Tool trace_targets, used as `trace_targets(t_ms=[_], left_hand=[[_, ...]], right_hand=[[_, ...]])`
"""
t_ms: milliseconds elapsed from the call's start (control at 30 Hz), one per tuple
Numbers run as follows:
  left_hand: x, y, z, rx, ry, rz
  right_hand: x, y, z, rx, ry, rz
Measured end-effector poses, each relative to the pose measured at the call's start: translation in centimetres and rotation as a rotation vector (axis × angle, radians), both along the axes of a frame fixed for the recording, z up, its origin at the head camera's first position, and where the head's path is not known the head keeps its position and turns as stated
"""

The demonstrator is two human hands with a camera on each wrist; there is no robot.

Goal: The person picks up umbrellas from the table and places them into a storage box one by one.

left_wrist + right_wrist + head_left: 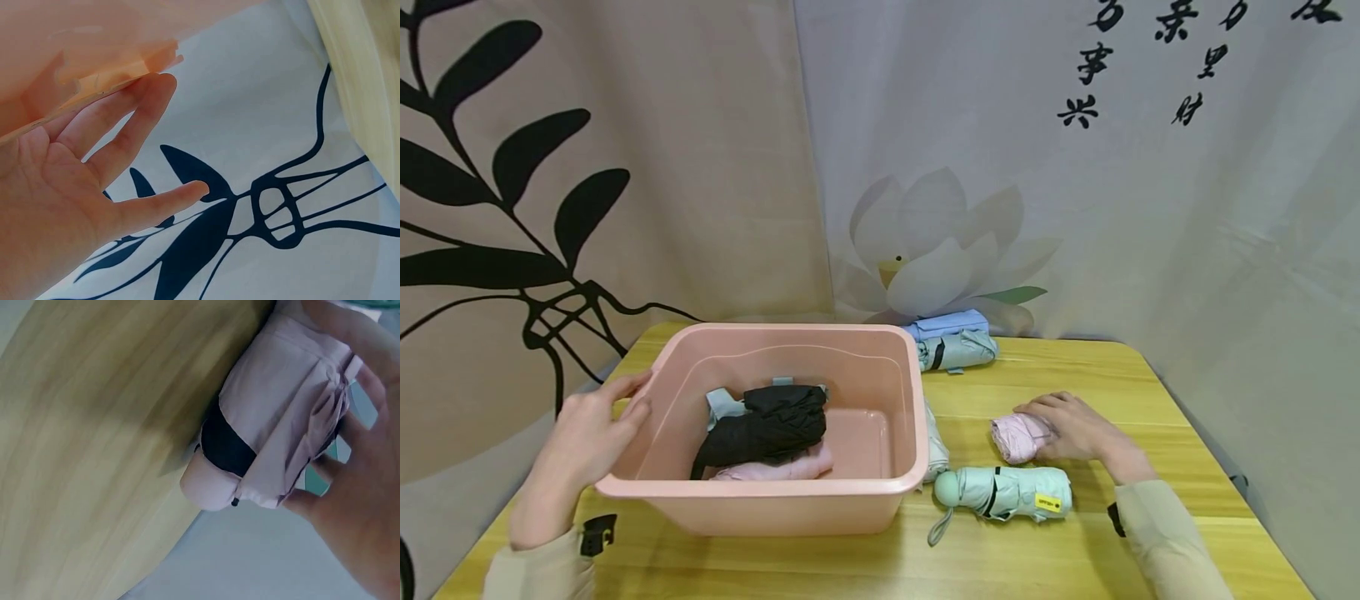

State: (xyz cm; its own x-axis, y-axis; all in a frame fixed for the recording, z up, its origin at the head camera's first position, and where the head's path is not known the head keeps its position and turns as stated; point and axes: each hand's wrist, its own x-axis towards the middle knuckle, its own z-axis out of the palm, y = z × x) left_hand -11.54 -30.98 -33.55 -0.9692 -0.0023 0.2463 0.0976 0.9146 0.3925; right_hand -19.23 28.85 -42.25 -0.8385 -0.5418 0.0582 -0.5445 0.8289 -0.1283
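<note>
A pink plastic bin (760, 508) stands on the table. My left hand (587, 425) rests on its left rim, and the left wrist view shows straight fingers (128, 134) along the rim's underside edge, with the thumb hidden there. My right hand (1075, 429) grips a folded pale pink umbrella (1018, 437) right of the bin. The right wrist view shows that umbrella's black band and rounded handle (209, 481). Inside the bin lie a folded black umbrella (771, 429), a pink one (790, 467) and some light blue fabric (722, 406).
A mint umbrella (1015, 492) with a wrist loop lies in front of my right hand. Another pale umbrella (935, 446) is partly hidden by the bin's right side. Behind, a blue umbrella (951, 323) and a teal one (966, 350) lie near the curtain (1150, 250).
</note>
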Motion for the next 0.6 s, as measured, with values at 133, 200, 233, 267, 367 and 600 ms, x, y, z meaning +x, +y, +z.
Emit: trace_targets(t_ms=[133, 200, 233, 267, 367, 600], left_hand=[[-0.09, 0.01, 0.09, 0.001, 0.003, -0.002], [-0.12, 0.03, 0.07, 0.004, 0.002, -0.003], [-0.13, 0.04, 0.07, 0.004, 0.002, -0.002], [-0.15, 0.04, 0.06, 0.003, 0.002, -0.002], [-0.16, 0.03, 0.03, 0.002, 0.004, 0.000], [-0.14, -0.11, 0.04, -0.004, 0.003, 0.000]], right_hand=[[-0.23, -0.08, -0.04, 0.017, -0.014, -0.044], [-0.33, -0.18, -0.11, 0.012, -0.012, -0.056], [-0.38, -0.23, -0.15, 0.009, -0.010, -0.062], [-0.41, -0.28, -0.19, 0.005, -0.008, -0.067], [-0.56, -0.41, -0.32, 0.003, -0.009, -0.090], [-0.90, -0.73, -0.53, 0.013, -0.020, -0.120]])
